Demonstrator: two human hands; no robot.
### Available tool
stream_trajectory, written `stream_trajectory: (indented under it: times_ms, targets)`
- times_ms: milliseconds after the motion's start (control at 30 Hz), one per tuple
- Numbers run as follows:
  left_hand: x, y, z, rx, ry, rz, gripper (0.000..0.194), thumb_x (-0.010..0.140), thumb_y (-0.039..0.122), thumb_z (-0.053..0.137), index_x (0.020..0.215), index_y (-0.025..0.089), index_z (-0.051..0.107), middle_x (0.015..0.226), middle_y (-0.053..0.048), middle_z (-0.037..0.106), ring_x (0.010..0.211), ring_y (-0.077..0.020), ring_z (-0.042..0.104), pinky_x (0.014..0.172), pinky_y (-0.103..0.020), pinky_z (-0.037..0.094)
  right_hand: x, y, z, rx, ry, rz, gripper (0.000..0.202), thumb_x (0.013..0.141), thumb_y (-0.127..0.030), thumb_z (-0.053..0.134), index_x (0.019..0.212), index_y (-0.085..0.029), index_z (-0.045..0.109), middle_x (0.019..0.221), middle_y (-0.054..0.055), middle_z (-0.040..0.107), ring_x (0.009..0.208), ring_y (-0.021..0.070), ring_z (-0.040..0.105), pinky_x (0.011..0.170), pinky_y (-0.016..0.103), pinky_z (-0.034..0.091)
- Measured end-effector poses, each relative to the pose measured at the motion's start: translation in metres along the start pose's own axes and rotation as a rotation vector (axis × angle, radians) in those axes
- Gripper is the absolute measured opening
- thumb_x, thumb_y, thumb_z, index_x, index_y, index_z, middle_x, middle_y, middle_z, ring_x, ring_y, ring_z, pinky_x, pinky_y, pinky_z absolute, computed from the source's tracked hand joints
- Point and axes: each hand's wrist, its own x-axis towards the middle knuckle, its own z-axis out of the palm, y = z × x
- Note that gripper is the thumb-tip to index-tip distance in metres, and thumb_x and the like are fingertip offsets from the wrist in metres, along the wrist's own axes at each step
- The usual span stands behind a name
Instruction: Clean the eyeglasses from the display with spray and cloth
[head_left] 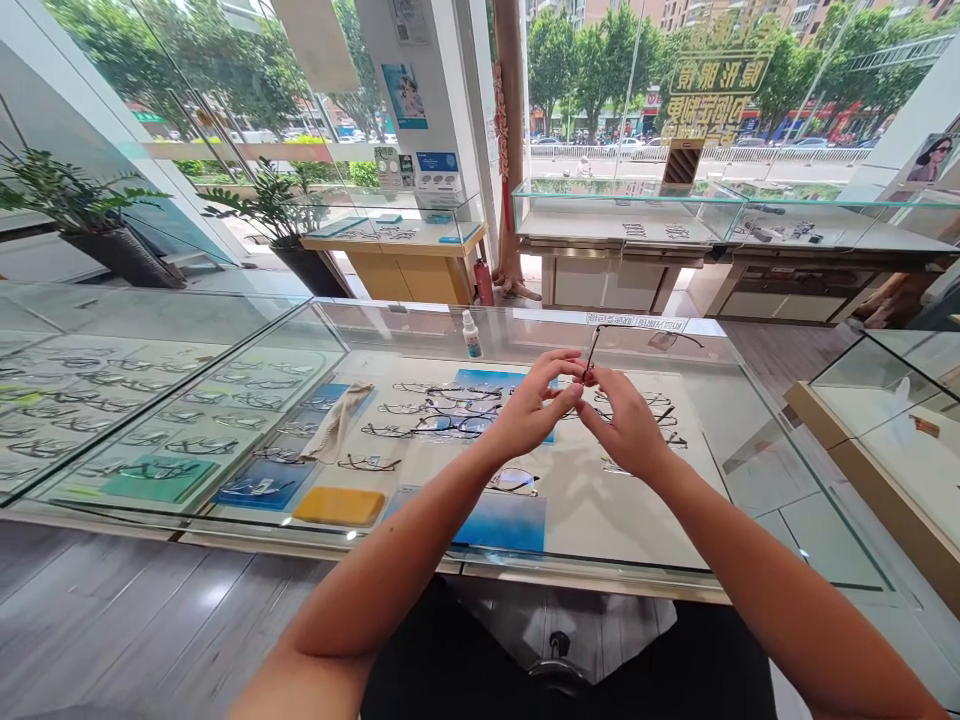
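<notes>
Both my hands meet over the glass display case (600,555), holding a thin-framed pair of eyeglasses (664,340). My left hand (536,405) comes from the left, its thumb and fingers pinched at the near end of the frame. My right hand (619,415) grips the same spot from the right, fingertips touching those of the left. One temple arm rises from the fingers, and a lens shows beyond them to the right. Under the glass, several eyeglasses (457,422) lie in rows. A tan cloth (337,425) and a yellow case (340,506) are to the left.
A small white spray bottle (471,336) stands on the far part of the case. Another glass case (892,400) is at the right. More display cases (622,225), potted plants (281,215) and a tree trunk (510,150) stand near the windows.
</notes>
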Motion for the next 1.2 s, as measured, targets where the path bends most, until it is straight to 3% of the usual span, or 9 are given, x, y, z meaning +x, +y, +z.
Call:
stream_trajectory:
  times_ms: [167, 267, 367, 467, 667, 867, 967, 1067, 1200]
  targets:
    - [0.009, -0.010, -0.042, 0.487, 0.188, -0.025, 0.044, 0.109, 0.055, 0.060, 0.136, 0.022, 0.069, 0.167, -0.020, 0.052, 0.157, -0.0361, 0.049, 0.127, -0.058, 0.045, 0.001, 0.004, -0.003, -0.014, -0.001, 0.042, 0.045, 0.110, -0.038, 0.055, 0.151, -0.023, 0.062, 0.126, 0.014, 0.076, 0.117, 0.0328, 0.069, 0.109, 0.055, 0.055]
    - [0.016, -0.024, -0.080, 0.822, 0.333, -0.273, 0.055, 0.110, 0.058, 0.052, 0.144, 0.019, 0.070, 0.175, -0.024, 0.042, 0.170, -0.0432, 0.028, 0.136, -0.067, 0.025, 0.002, 0.007, -0.004, -0.024, 0.004, 0.044, 0.045, 0.110, -0.037, 0.052, 0.151, -0.023, 0.064, 0.122, 0.014, 0.075, 0.115, 0.0334, 0.068, 0.110, 0.056, 0.054]
    - [0.024, -0.037, -0.110, 0.937, 0.259, -0.614, 0.069, 0.109, 0.070, 0.045, 0.162, 0.029, 0.061, 0.189, -0.019, 0.019, 0.176, -0.0499, 0.007, 0.133, -0.076, 0.021, 0.004, 0.011, -0.004, -0.029, 0.005, 0.045, 0.046, 0.109, -0.037, 0.051, 0.151, -0.023, 0.065, 0.120, 0.014, 0.074, 0.115, 0.0342, 0.068, 0.111, 0.058, 0.053]
    - [0.033, -0.047, -0.128, 0.989, 0.144, -0.732, 0.082, 0.105, 0.078, 0.042, 0.173, 0.032, 0.049, 0.192, -0.016, 0.012, 0.176, -0.0511, 0.001, 0.134, -0.076, 0.018, 0.005, 0.014, -0.004, -0.029, 0.002, 0.061, 0.047, 0.109, -0.038, 0.051, 0.151, -0.022, 0.065, 0.120, 0.014, 0.074, 0.116, 0.0342, 0.067, 0.111, 0.058, 0.053]
    - [0.041, -0.066, -0.141, 1.035, 0.003, -0.716, 0.089, 0.102, 0.083, 0.041, 0.175, 0.032, 0.046, 0.190, -0.017, 0.022, 0.175, -0.0524, 0.011, 0.131, -0.076, 0.023, 0.005, 0.011, -0.007, -0.043, 0.010, 0.084, 0.048, 0.110, -0.040, 0.050, 0.153, -0.022, 0.064, 0.120, 0.013, 0.075, 0.115, 0.0333, 0.068, 0.109, 0.057, 0.055]
    - [0.037, -0.071, -0.140, 1.058, 0.028, -0.654, 0.081, 0.103, 0.075, 0.050, 0.170, 0.031, 0.055, 0.178, -0.021, 0.045, 0.167, -0.0492, 0.030, 0.129, -0.068, 0.031, 0.005, 0.009, -0.006, -0.059, 0.000, 0.081, 0.046, 0.109, -0.037, 0.050, 0.151, -0.023, 0.064, 0.120, 0.012, 0.076, 0.114, 0.0332, 0.069, 0.109, 0.056, 0.055]
    - [0.035, -0.063, -0.139, 1.064, 0.146, -0.557, 0.069, 0.106, 0.063, 0.054, 0.165, 0.029, 0.061, 0.167, -0.021, 0.054, 0.160, -0.0476, 0.039, 0.128, -0.067, 0.034, 0.005, 0.010, -0.007, -0.049, 0.000, 0.096, 0.046, 0.109, -0.037, 0.051, 0.149, -0.022, 0.065, 0.121, 0.013, 0.076, 0.116, 0.0335, 0.069, 0.110, 0.057, 0.054]
    - [0.031, -0.052, -0.133, 0.919, 0.338, -0.325, 0.052, 0.106, 0.044, 0.057, 0.153, 0.025, 0.069, 0.142, -0.019, 0.062, 0.140, -0.0383, 0.058, 0.121, -0.059, 0.048, 0.005, 0.009, -0.010, -0.029, 0.008, 0.107, 0.046, 0.108, -0.038, 0.051, 0.148, -0.021, 0.066, 0.121, 0.013, 0.075, 0.116, 0.0330, 0.068, 0.112, 0.057, 0.053]
    - [0.028, -0.038, -0.113, 0.594, 0.490, -0.106, 0.042, 0.105, 0.031, 0.054, 0.145, 0.028, 0.065, 0.130, -0.013, 0.057, 0.107, -0.0243, 0.064, 0.093, -0.042, 0.064, 0.006, 0.008, -0.014, 0.004, 0.023, 0.121, 0.044, 0.108, -0.039, 0.051, 0.145, -0.022, 0.066, 0.122, 0.012, 0.074, 0.113, 0.0313, 0.068, 0.109, 0.055, 0.054]
